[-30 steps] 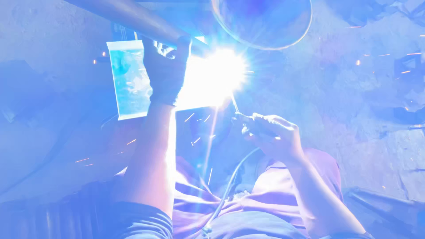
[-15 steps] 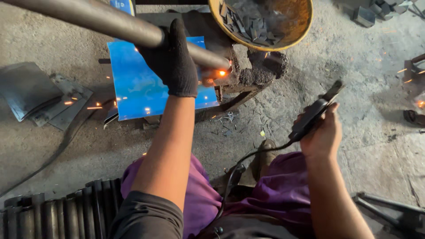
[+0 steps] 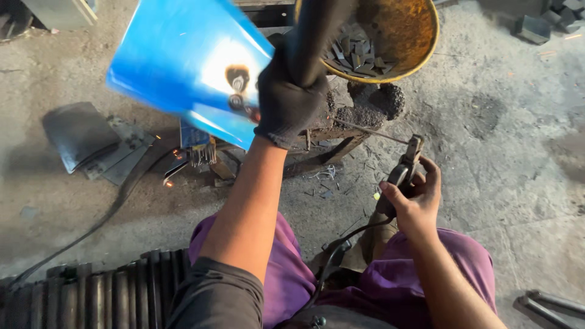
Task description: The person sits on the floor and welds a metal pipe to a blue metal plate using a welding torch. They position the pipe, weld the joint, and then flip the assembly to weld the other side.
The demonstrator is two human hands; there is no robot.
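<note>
Blue shield [image 3: 183, 67]: I see it raised at upper left, tilted, scorched near its right edge, beside my left hand.
Left hand [image 3: 286, 100]: gloved, closed round a dark pipe [image 3: 314, 30]; whether it also grips the shield I cannot tell.
Welded lump [image 3: 365, 106]: between both hands, under the yellow pan [image 3: 420, 55].
Electrode rod [image 3: 372, 131]: long axis slants from the holder up-left toward the lump.
Right hand [image 3: 411, 198]: bare, clenched on the electrode holder [image 3: 405, 164]; nearer the lump.
</note>
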